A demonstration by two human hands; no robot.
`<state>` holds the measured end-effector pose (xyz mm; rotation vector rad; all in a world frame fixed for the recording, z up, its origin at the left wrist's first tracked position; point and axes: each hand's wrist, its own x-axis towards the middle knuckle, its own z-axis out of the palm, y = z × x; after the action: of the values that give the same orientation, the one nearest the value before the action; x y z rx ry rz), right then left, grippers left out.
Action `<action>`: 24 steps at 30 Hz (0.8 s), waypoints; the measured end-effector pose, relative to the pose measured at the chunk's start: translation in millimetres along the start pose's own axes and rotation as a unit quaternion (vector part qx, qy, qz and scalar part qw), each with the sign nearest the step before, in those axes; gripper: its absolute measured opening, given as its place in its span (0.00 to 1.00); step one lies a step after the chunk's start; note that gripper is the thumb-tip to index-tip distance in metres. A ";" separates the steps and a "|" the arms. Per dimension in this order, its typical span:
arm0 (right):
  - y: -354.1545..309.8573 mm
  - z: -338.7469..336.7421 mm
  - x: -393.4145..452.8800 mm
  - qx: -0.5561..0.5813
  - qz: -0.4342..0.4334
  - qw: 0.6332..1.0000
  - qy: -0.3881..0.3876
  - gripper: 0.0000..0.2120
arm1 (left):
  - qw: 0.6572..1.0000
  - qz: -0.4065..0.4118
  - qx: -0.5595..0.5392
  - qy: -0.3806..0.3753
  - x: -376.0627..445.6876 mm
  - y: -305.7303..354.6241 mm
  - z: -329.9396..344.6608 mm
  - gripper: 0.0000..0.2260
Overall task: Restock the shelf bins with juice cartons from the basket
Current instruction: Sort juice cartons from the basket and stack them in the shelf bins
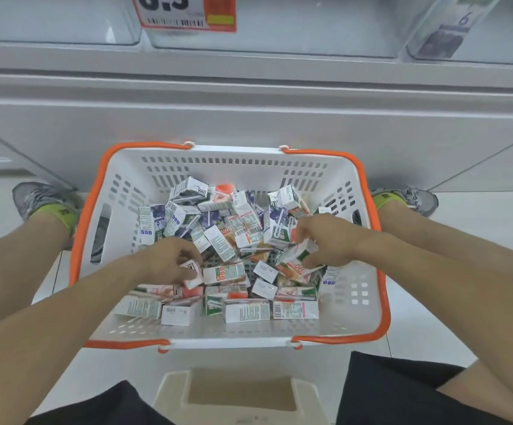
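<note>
- Currently both hands are down inside the basket, among the loose juice cartons.
- Left hand: fingers curled round a small white carton with a pink face — pinched between thumb and fingertips, tilted, just above the cartons lying flat beneath it.
- Right hand: fingers curled over a white-and-green carton, which is tipped at an angle; a peach-coloured carton lies touching it from below.
- Cartons: heaped highest toward the far wall of the basket — purple-printed and orange-printed ones mixed, lying every way. Nearer the body they lie flat in a rough row on the basket floor.
- Basket: white perforated plastic with orange handles folded down along the rim; it sits on the pale floor between the person's two feet, in grey shoes with yellow-green socks.
- Beyond the basket: a grey shelf unit with clear bins along the top of view. One bin at far right holds a purple carton behind its clear front. An orange-and-white price tag hangs at the upper left-centre.
- Near edge: dark shorts and a beige stool.
</note>
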<state>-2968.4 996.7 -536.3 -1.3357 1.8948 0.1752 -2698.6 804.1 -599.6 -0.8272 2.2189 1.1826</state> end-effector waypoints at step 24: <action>7.1 40.6 13.4 0.178 -0.002 0.983 0.053 0.27 | 0.812 -0.066 -0.577 -0.057 -38.2 49.7 -25.8 0.44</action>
<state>-2954.9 1011.2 -574.9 -1.1220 1.9026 -0.2331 -2710.5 814.8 -533.8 -1.2322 1.1139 2.4304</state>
